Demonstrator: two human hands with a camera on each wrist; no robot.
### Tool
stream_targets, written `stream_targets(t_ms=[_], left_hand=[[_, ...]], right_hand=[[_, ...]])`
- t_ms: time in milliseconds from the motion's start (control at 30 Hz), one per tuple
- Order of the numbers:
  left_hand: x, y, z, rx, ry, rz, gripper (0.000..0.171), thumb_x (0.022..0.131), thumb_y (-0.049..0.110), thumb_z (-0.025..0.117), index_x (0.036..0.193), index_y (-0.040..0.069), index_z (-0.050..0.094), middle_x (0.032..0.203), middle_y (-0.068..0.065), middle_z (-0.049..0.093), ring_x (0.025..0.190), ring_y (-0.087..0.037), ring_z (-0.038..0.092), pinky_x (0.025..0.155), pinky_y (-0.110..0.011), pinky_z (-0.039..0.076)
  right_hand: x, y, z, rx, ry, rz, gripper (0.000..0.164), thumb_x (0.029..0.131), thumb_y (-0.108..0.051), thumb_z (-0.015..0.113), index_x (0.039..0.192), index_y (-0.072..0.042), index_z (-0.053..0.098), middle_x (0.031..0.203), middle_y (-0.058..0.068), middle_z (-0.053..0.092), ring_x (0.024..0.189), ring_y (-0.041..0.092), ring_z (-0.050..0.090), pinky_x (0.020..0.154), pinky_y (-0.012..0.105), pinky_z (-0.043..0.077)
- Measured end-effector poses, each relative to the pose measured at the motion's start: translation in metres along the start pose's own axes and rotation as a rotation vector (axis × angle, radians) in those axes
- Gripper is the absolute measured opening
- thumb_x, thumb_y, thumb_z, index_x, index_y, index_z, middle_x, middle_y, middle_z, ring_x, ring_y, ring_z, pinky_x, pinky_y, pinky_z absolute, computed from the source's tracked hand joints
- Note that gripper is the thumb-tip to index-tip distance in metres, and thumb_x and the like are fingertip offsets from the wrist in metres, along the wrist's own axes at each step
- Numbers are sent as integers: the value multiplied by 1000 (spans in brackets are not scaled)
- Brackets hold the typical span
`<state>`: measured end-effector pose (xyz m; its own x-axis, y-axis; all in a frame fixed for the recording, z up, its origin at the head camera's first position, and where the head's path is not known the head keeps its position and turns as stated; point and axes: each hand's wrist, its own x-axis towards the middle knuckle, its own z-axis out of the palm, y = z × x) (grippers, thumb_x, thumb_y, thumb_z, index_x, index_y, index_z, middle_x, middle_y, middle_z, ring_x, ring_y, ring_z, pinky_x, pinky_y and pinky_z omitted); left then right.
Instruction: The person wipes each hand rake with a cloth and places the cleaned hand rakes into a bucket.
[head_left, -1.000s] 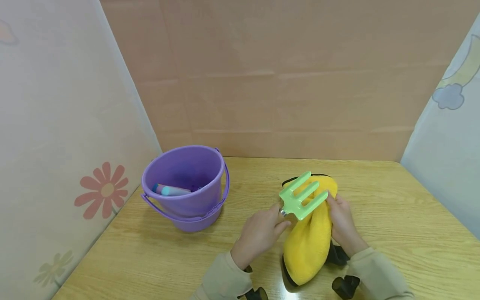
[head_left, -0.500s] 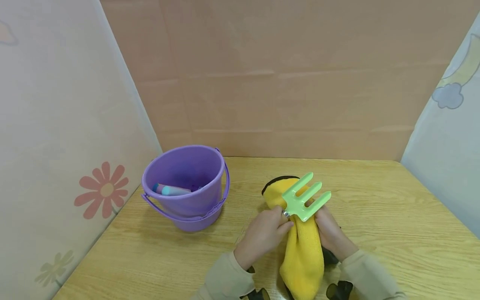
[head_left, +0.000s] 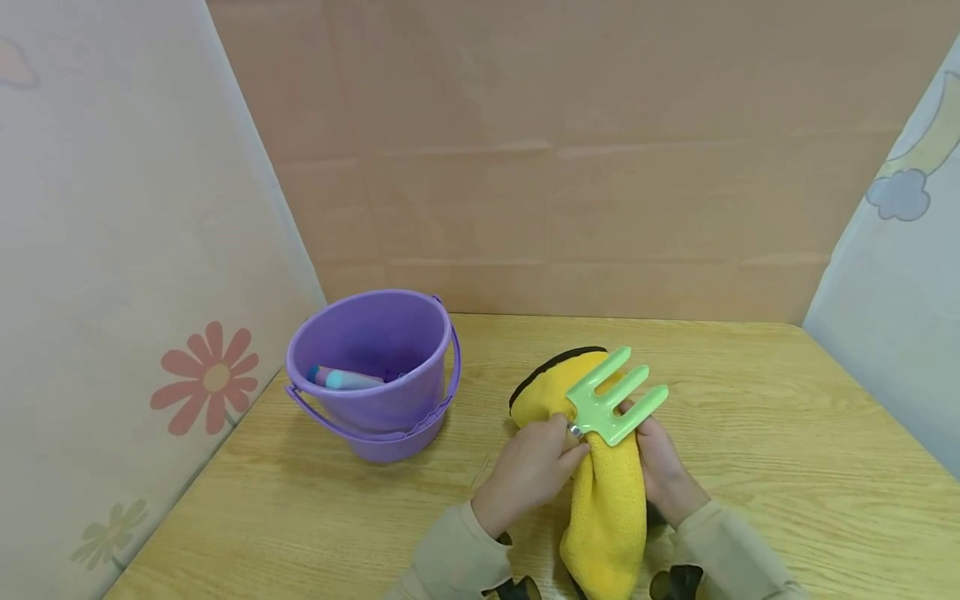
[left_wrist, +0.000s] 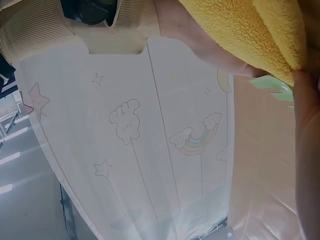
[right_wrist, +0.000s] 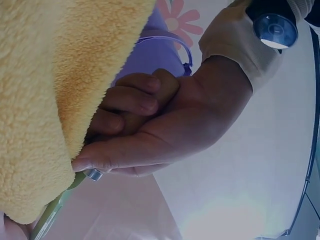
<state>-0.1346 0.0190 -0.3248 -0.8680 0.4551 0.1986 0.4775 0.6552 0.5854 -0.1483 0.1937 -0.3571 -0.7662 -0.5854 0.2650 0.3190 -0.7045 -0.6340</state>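
My left hand [head_left: 528, 467] grips the wooden handle of a light green hand fork [head_left: 609, 408] with three prongs. In the right wrist view, that left hand [right_wrist: 165, 120] has its fingers curled round the handle, below a silver collar. My right hand [head_left: 663, 467] holds a yellow fleecy cloth [head_left: 607, 517] with dark edging, gathered beneath the fork; the fork's head lies over it. Some right fingers are hidden behind the cloth and prongs. In the left wrist view, the cloth [left_wrist: 250, 30] covers much of the right hand [left_wrist: 215, 50].
A purple bucket [head_left: 382, 417] with its handle down stands to the left on the wooden table [head_left: 787, 433]. Inside it lies a light blue and purple tube-like thing [head_left: 348, 379]. A brown paper-like backdrop [head_left: 555, 167] and patterned side walls surround the table.
The right hand has moved left and slightly toward me with the cloth, whose far end now spreads left behind the fork. The fork has shifted slightly right in the left hand.
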Motion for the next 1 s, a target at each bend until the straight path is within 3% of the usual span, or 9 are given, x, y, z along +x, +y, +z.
stream_targets(t_ms=[133, 233, 400, 700, 900, 1000], left_hand=[[1, -1, 1, 25, -2, 15, 33, 91, 23, 58, 66, 12, 39, 54, 8, 30, 42, -2, 28, 38, -16, 26], [1, -2, 2, 47, -14, 26, 40, 91, 23, 57, 60, 14, 35, 55, 8, 30, 42, -1, 27, 38, -15, 25], [0, -2, 3, 69, -45, 23, 46, 92, 25, 56, 54, 15, 31, 58, 6, 32, 44, -2, 27, 38, -16, 26], [-2, 0, 1, 51, -88, 10, 46, 91, 25, 57, 55, 15, 32, 58, 7, 33, 43, -2, 27, 39, -16, 25], [-4, -3, 1, 56, -87, 34, 41, 90, 21, 59, 60, 15, 31, 55, 8, 27, 44, -2, 24, 38, -15, 21], [-5, -3, 0, 68, -83, 43, 41, 90, 21, 59, 60, 16, 31, 56, 8, 27, 45, -2, 24, 39, -15, 22]], right_hand=[[-1, 0, -2, 144, -32, -35, 58, 101, -30, 2, 120, -2, 49, 118, 13, 55, 111, 23, 53, 95, 32, 41], [-3, -1, -2, 180, 33, -100, 54, 102, -28, 6, 119, -3, 51, 119, 10, 54, 112, 19, 52, 97, 29, 39], [-5, -4, 2, 128, 216, -184, 41, 103, -22, 17, 109, -2, 52, 108, 7, 56, 103, 15, 54, 92, 25, 41], [-9, -7, 1, 48, 409, -230, 34, 102, -20, 22, 102, -5, 52, 99, 3, 55, 95, 11, 55, 86, 22, 44], [-11, -14, -1, 123, 381, -242, 28, 102, -20, 24, 108, -5, 47, 104, 5, 57, 100, 15, 56, 88, 26, 45], [-11, -17, -1, 97, 405, -257, 26, 102, -19, 26, 108, -5, 47, 104, 4, 57, 99, 14, 57, 88, 25, 45]])
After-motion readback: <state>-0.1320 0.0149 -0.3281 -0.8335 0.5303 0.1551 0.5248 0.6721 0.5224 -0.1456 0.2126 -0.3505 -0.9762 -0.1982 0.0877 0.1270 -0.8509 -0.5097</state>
